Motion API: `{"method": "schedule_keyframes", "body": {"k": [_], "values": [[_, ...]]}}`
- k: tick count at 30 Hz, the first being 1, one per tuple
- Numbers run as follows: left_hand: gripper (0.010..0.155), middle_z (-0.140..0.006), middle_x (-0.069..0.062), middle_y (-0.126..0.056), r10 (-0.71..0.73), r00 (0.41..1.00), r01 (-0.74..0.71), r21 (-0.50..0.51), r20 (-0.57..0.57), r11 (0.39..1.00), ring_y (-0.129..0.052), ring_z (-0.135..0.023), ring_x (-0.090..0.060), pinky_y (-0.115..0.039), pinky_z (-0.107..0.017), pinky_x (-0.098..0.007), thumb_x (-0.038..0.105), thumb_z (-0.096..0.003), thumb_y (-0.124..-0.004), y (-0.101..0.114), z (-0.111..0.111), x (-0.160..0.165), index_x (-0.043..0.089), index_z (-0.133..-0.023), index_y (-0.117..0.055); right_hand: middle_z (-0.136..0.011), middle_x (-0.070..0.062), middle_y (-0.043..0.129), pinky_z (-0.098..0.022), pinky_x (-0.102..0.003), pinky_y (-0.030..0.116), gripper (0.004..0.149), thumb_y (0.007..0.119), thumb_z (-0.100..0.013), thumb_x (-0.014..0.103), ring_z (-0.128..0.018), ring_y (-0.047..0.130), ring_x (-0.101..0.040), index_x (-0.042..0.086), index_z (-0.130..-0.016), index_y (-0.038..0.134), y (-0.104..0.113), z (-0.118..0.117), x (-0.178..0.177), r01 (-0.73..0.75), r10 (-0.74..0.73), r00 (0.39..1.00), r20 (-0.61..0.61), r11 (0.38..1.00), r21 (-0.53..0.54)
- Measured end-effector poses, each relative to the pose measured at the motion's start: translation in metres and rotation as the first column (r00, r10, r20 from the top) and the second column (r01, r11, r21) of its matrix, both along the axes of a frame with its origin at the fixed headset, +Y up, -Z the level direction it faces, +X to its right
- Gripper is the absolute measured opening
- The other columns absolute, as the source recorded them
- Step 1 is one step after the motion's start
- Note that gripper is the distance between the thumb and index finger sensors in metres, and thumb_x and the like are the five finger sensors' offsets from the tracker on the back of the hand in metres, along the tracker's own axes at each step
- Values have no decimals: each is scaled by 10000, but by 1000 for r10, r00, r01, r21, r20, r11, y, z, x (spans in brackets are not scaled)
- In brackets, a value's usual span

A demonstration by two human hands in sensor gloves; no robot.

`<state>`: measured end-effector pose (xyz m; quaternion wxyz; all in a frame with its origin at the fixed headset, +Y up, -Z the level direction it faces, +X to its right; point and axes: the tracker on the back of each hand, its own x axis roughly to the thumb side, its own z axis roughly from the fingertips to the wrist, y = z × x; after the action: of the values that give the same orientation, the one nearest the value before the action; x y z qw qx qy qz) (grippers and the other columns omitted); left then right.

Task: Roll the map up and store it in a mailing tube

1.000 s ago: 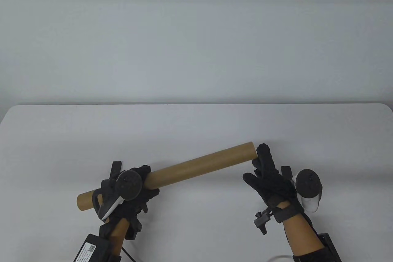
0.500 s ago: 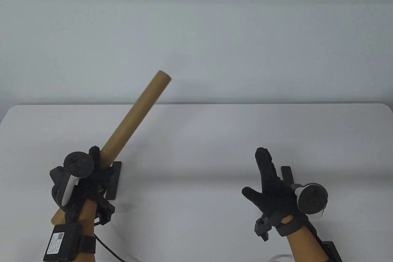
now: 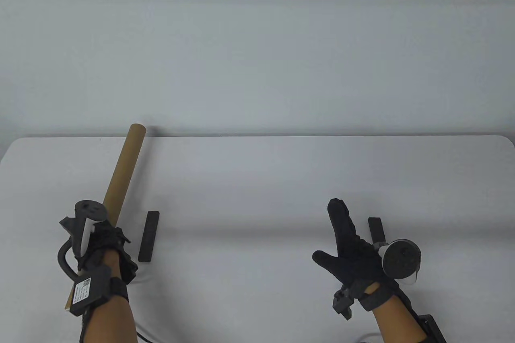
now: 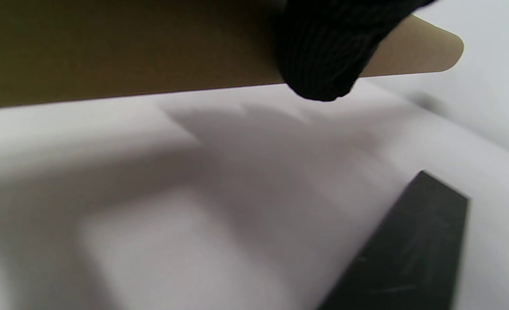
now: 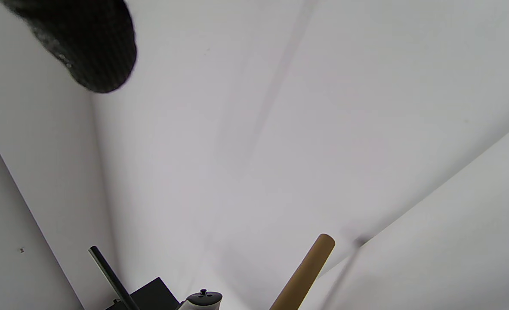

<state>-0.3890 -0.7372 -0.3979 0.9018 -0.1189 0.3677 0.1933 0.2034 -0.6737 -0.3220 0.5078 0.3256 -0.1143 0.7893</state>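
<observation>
Over the left side of the counter [image 3: 257, 182], the brown mailing tube [image 3: 122, 171] slants toward the far edge, held near its near end by the left grip [image 3: 105, 243], a black bar [image 3: 148, 236] lying just beside, while the right grip [image 3: 351, 247] hovers well apart, fingers spread and empty.

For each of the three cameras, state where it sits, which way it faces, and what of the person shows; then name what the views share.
Table view: high in front, looking down at the white table; both gloved forearms enter from below, the left hand gripping the long brown cardboard tube, the right hand spread and holding nothing.
Left wrist view: under the left wrist, looking along the tube; one gloved fingertip shows.
Right wrist view: on the right wrist, facing left across the table; one fingertip shows.
Shared: the tube appears in all three; the flat black bar appears in the table and left wrist views.
</observation>
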Motion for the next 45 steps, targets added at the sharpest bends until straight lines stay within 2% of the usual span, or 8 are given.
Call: {"method": "schedule_keyframes", "body": {"k": [6, 15, 19, 28, 32, 36, 39, 45], "values": [[822, -1110, -65, -574, -9, 1000, 8, -37, -20, 999, -790, -956, -342, -663, -772, -488, 430, -483, -852, -18, -7, -1, 351, -1095, -310, -1118, -304, 137, -603, -734, 300, 987, 780, -568, 578, -969, 232, -655, 45, -1133, 172, -10, -5, 0, -11, 11, 1000, -7, 998, -54], [833, -1088, -29, -623, -129, 991, 127, -84, -25, 988, -790, -946, -274, -704, -753, -429, 508, -458, -872, -24, -7, 7, 367, -1091, -349, -1118, -311, 158, -600, -735, 310, 980, 784, -568, 573, -963, 251, -663, 38, -1134, 190, -12, -6, -1, -12, 11, 1000, -15, 998, -68], [902, -1109, -8, -608, -174, 984, 165, -209, -23, 964, -739, -1007, -258, -637, -780, -473, 615, -452, -832, -24, -8, 10, 376, -1093, -243, -1116, -315, 161, -599, -735, 314, 979, 785, -568, 571, -960, 258, -668, 38, -1134, 191, -13, -6, -2, -17, 16, 1000, -17, 998, -64], [933, -1119, -13, -579, -148, 989, 141, -199, -18, 970, -713, -1019, -274, -604, -792, -483, 625, -444, -838, -25, -7, 10, 373, -1087, -212, -1114, -320, 166, -597, -736, 318, 979, 787, -566, 571, -958, 264, -669, 36, -1133, 195, -13, -6, -2, -17, 16, 1000, -17, 998, -60], [951, -1153, 6, -478, -148, 989, 143, -178, -10, 974, -635, -1065, -299, -547, -810, -502, 643, -435, -839, -20, -6, 11, 395, -1082, -188, -1114, -318, 163, -597, -736, 317, 980, 787, -566, 570, -957, 263, -670, 35, -1133, 193, -13, -5, -2, -13, 12, 1000, -16, 998, -63], [953, -1172, 13, -389, -147, 989, 149, -93, 30, 984, -537, -1097, -326, -492, -825, -514, 671, -420, -832, 9, -4, 20, 417, -1084, -197, -1114, -317, 161, -599, -735, 317, 980, 788, -566, 570, -958, 262, -670, 37, -1133, 193, -13, -6, -2, -10, 9, 1000, -11, 998, -60], [936, -1175, 7, -363, -139, 984, 135, 45, 110, 990, -510, -1101, -334, -474, -827, -521, 675, -421, -825, 43, -4, 41, 423, -1088, -218, -1115, -316, 160, -600, -735, 316, 981, 786, -567, 571, -959, 261, -669, 35, -1134, 192, -12, -6, -1, -6, 5, 1000, -8, 998, -63], [869, -1180, 6, -349, -135, 885, -50, 379, 445, 924, -497, -1109, -335, -464, -827, -534, 679, -437, -771, 120, 13, 120, 434, -1095, -259, -1116, -315, 158, -602, -734, 314, 980, 786, -568, 570, -961, 261, -668, 42, -1133, 185, -11, -5, -1, -2, 2, 1000, -6, 999, -55]]}}
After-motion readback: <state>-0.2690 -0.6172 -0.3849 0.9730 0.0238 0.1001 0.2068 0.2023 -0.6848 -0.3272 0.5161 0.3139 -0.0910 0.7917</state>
